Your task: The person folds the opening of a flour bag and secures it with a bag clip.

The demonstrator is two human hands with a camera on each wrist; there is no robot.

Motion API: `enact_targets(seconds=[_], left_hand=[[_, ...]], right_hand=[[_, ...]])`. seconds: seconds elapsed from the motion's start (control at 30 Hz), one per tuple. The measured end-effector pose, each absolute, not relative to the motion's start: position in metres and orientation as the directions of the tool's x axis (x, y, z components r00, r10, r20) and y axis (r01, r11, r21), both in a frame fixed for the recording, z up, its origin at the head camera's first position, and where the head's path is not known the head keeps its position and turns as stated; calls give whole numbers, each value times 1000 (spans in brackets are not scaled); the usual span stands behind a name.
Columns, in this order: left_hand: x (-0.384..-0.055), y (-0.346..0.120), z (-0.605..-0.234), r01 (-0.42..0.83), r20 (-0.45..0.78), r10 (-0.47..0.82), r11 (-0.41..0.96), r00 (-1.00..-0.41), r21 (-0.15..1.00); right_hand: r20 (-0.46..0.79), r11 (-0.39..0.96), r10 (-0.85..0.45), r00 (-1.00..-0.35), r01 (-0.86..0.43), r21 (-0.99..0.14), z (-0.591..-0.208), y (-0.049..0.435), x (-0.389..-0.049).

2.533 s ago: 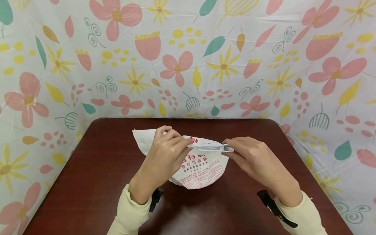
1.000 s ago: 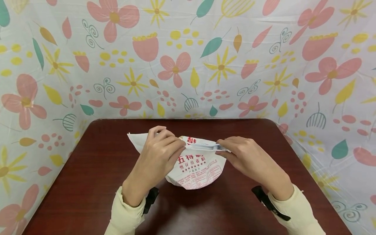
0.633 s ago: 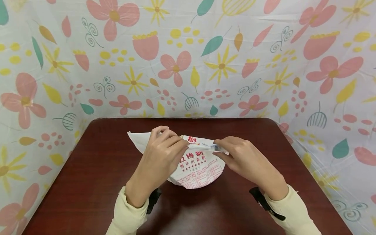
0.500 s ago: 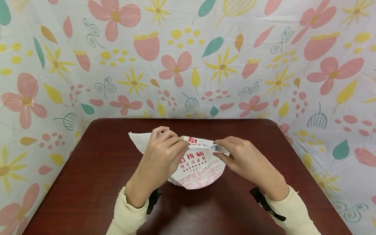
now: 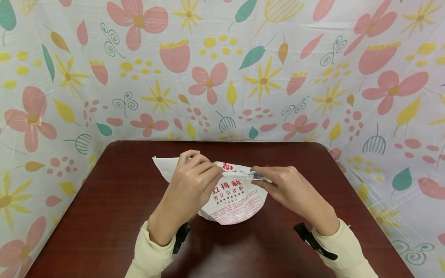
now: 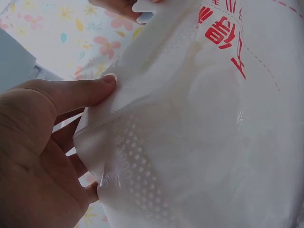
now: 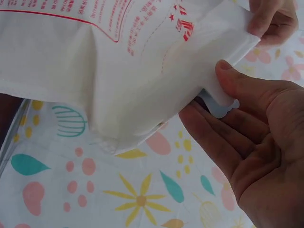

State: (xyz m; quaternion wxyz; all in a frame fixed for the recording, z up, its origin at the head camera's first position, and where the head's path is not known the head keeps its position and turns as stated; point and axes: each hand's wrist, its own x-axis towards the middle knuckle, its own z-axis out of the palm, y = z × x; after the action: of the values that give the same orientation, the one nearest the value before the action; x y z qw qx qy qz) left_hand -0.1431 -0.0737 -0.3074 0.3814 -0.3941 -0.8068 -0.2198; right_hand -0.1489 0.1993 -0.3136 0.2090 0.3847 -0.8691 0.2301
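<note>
A white flour bag (image 5: 231, 204) with red printing stands at the middle of the table, its top edge folded over. My left hand (image 5: 192, 181) pinches the left part of the fold, thumb towards the right. The fold's right part is pinched between thumb and fingers of my right hand (image 5: 292, 189). A pale blue-grey plastic strip (image 7: 221, 107), like a bag clip, sticks out of the fold's end between the right thumb and fingers. Most of the strip is hidden by the bag and the hand. In the left wrist view the bag (image 6: 190, 118) fills much of the frame.
A dark red-brown table (image 5: 114, 216) lies under the bag. Flower-patterned cloth (image 5: 208, 108) hangs behind it and along both sides. A loose white corner of the bag (image 5: 165, 166) sticks out left beyond the left hand.
My right hand has shifted left along the fold and is closer to the left hand. The left hand has moved slightly left. Between them less of the strip shows. Both hands keep their pinch.
</note>
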Motion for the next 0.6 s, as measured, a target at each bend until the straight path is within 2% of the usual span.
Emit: enact_targets(seconds=[0.23, 0.6], left_hand=[[-143, -74, -307, 802, 788, 469, 595, -400, 53], [-143, -74, -307, 799, 773, 472, 596, -423, 73]], right_hand=[[564, 585, -587, -581, -786, -200, -311, 193, -149], [529, 631, -564, -634, -744, -220, -315, 191, -145]])
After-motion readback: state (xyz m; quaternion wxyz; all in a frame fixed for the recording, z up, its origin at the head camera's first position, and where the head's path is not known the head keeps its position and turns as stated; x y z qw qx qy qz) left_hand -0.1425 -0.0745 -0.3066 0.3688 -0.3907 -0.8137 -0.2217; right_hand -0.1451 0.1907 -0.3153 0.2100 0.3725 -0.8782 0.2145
